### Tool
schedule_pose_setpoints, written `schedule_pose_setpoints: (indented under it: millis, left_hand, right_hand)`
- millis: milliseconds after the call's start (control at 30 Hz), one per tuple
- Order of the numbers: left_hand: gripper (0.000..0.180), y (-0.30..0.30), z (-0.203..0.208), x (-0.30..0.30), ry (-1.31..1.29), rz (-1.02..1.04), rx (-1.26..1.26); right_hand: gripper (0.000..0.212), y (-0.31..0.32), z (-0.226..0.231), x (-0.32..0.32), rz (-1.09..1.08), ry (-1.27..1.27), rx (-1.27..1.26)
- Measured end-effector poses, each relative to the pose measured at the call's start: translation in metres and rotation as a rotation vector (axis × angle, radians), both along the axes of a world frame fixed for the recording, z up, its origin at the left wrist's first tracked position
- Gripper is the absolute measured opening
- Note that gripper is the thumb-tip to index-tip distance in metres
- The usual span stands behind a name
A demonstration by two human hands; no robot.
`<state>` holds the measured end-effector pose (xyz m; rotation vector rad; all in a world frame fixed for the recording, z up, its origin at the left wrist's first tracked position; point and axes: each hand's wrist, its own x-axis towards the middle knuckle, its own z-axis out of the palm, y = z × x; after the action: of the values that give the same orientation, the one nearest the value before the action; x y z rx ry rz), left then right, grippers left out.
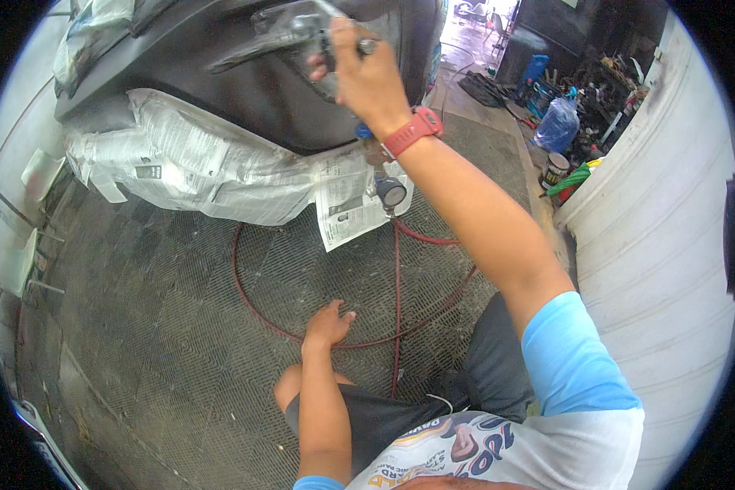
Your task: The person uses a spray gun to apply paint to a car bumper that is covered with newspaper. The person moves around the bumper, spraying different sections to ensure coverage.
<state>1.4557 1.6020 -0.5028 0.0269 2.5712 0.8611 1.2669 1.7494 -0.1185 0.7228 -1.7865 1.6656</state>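
My right hand (369,86), with a red watch on the wrist, is raised and wrapped round a spray gun (368,46). The gun's front is partly hidden by my fingers. Below the wrist hangs its round pressure gauge (392,193), joined to a red hose (397,302). In front of the gun is a dark vehicle panel (220,106), apparently a bumper. Sheets of newspaper (220,175) mask its lower edge. My left hand (327,325) hangs low beside my bent knee, fingers loosely apart, holding nothing.
The red hose loops across the ribbed dark floor mat (155,286). Pale green chairs (16,265) stand along the left wall. At right, a white corrugated wall (661,204) rises beside a paint can (554,170), a blue plastic bag (557,124) and heaped clutter.
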Motion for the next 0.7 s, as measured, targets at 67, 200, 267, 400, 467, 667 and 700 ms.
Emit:
schedule_pose_setpoints:
  millis: [67, 200, 267, 400, 467, 667, 700]
  left_hand:
    - [0.064, 0.000, 0.000, -0.001, -0.018, 0.009, 0.016]
    - [0.064, 0.001, 0.010, 0.001, -0.051, 0.005, 0.038]
    - [0.062, 0.002, 0.008, 0.001, -0.014, 0.012, 0.043]
    - [0.062, 0.003, 0.009, 0.001, -0.002, 0.004, 0.016]
    - [0.062, 0.001, 0.014, 0.000, -0.026, 0.010, 0.024]
    - [0.061, 0.001, 0.015, 0.000, -0.069, 0.017, 0.028]
    - [0.060, 0.002, 0.015, 0.000, -0.078, 0.021, 0.023]
  right_hand:
    - [0.055, -0.013, 0.009, 0.014, 0.097, -0.055, 0.022]
    - [0.056, -0.004, 0.012, 0.003, 0.026, -0.015, 0.028]
    - [0.056, 0.006, 0.010, -0.022, -0.102, 0.131, -0.067]
    - [0.059, 0.050, 0.005, -0.038, -0.357, 0.098, -0.205]
    - [0.057, 0.054, 0.001, -0.031, -0.358, 0.067, -0.307]
    - [0.063, 0.081, -0.043, -0.028, -0.391, -0.150, -0.456]
    - [0.064, 0.084, -0.052, -0.026, -0.399, -0.181, -0.466]
